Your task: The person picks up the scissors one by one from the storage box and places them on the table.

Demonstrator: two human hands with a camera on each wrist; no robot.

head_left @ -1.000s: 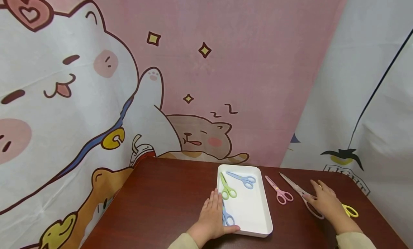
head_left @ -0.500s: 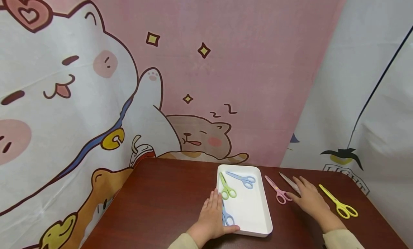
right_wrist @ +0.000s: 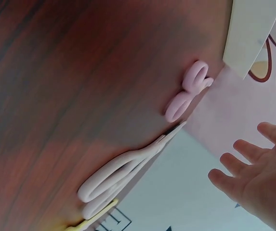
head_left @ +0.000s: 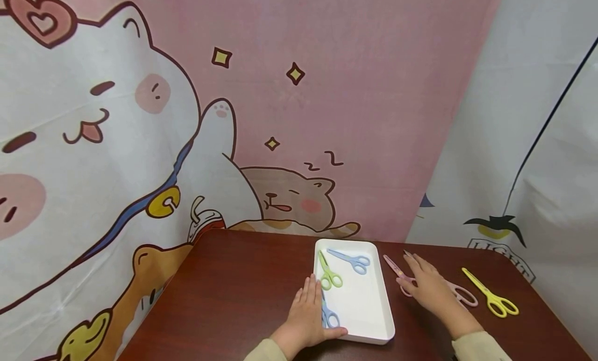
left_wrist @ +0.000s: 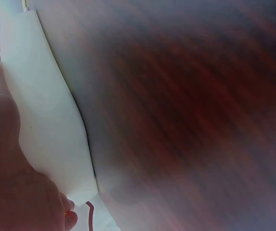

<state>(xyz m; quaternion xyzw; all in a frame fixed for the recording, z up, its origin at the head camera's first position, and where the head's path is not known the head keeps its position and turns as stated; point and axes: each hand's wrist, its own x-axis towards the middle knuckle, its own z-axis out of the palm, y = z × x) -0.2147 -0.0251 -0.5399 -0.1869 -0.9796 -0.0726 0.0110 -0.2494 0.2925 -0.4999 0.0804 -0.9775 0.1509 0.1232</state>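
Note:
Straight-fingered, my left hand (head_left: 303, 311) rests along the left side of a white tray (head_left: 366, 304), with its thumb on the near rim. Inside lie blue scissors (head_left: 347, 257), green scissors (head_left: 328, 272) and a second blue pair (head_left: 330, 315) partly behind that hand. Over the table to the tray's right, my right hand (head_left: 432, 291) is spread and holds nothing. It covers much of the large scissors with pale pink handles (right_wrist: 150, 149) in the head view. Small pink scissors (head_left: 394, 266) lie between it and the tray, their handles partly covered.
Yellow scissors (head_left: 487, 293) lie at the right of the dark brown table (head_left: 243, 293). Behind the table hangs a pink and white cloth (head_left: 374, 117) with cartoon animals.
My right hand has moved left from beside the yellow scissors, across the large scissors, to near the small pink pair. The left hand and the tray stay put.

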